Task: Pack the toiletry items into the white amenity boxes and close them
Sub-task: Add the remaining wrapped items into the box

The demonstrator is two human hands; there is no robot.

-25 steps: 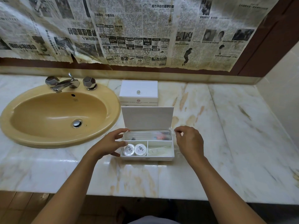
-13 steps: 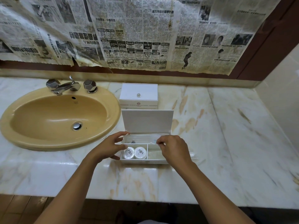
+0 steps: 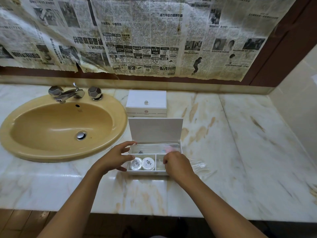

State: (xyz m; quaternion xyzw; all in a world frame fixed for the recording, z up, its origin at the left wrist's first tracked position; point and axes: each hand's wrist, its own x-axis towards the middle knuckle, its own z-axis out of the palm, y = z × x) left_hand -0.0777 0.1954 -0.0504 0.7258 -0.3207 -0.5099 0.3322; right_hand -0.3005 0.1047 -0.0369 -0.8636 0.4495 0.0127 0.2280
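Note:
The open white amenity box (image 3: pixel 145 172) stands on the marble counter, its lid (image 3: pixel 155 130) upright. Two round wrapped soaps (image 3: pixel 142 163) sit in its front left compartment. A clear packet with a toothbrush (image 3: pixel 154 148) lies along the back compartment. My left hand (image 3: pixel 114 158) rests against the box's left wall with its fingers spread. My right hand (image 3: pixel 178 166) is over the front right compartment, fingers curled on a clear plastic packet (image 3: pixel 197 164) that trails out to the right. What lies under that hand is hidden. A second white box (image 3: pixel 146 102), closed, with a small knob, stands behind.
A yellow basin (image 3: pixel 60 127) with a chrome tap (image 3: pixel 68 94) lies left of the boxes. Old newspaper (image 3: pixel 137 36) covers the wall behind. A tiled side wall (image 3: pixel 298 109) bounds the marble counter (image 3: pixel 240 143) on the right, and the counter's front edge is just below my forearms.
My right hand has moved with the clear packet from the box's back right corner forward to the front right compartment. My left hand stays at the box's left side.

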